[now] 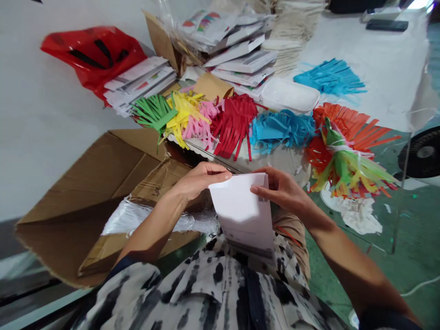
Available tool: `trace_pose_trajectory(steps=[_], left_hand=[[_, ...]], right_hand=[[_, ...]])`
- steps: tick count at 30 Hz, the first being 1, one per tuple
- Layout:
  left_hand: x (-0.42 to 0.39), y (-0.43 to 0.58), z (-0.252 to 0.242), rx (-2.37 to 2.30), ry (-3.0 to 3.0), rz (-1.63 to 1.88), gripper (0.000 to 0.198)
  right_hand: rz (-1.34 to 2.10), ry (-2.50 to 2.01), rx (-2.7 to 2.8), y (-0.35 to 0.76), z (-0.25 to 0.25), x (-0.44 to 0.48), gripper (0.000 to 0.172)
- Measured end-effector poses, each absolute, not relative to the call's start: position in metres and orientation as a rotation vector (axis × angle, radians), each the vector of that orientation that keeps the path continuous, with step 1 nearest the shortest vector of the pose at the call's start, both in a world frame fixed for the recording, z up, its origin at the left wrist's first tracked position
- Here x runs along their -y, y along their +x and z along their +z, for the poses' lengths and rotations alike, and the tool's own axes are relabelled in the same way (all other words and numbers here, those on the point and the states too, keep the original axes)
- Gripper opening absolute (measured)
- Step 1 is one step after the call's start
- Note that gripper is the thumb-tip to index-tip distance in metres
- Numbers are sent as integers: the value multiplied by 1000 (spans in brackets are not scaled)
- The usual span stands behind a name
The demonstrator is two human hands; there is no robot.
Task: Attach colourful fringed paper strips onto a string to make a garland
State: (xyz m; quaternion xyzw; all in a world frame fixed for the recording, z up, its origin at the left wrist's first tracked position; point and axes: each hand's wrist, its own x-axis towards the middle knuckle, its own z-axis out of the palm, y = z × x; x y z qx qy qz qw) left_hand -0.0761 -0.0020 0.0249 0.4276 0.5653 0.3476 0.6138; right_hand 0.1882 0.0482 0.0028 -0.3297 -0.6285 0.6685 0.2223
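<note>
A white sheet of paper or flat paper packet (237, 206) with some print near its lower end hangs between my hands, above my lap. My left hand (197, 181) pinches its upper left corner with the thumb on top. At the upper right edge, my right hand (280, 185) grips it, thumb on the front and fingers behind. Just beyond the paper, along the table edge, lie fringed paper bundles: green (154, 112), yellow (184, 114), pink (202, 121), red (237, 119) and blue (283, 128).
An open cardboard box (92, 174) holding white strings (127, 217) stands at my left. Stacked printed packets (247, 62), a white plastic tray (290, 94) and another blue fringe (332, 78) lie on the table. Orange fringes (354, 123) overhang at right, near a black fan (422, 153).
</note>
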Motion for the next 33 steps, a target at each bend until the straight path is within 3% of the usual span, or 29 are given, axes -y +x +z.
trace_pose_trajectory(steps=[8, 11, 14, 18, 23, 27, 33], left_hand=[[13, -64, 18, -1309, 988, 846, 42], [13, -61, 22, -1231, 1094, 827, 52], [10, -61, 22, -1266, 1216, 859, 67], [8, -61, 10, -1338, 1146, 919, 42], [5, -61, 0, -1315, 1017, 979, 41], [12, -56, -13, -1374, 798, 1088, 58], [35, -41, -36, -1300, 624, 1235, 46]], right_hand=[[1599, -1085, 1768, 189, -19, -37, 28], [1531, -1149, 1782, 190, -21, -37, 25], [1569, -1199, 1741, 190, -23, -38, 28], [1606, -1178, 1679, 184, -20, -39, 40], [1491, -1122, 1627, 178, -19, -41, 60], [1481, -1134, 1549, 181, -27, -42, 56], [1653, -1114, 1387, 189, -35, -40, 49]])
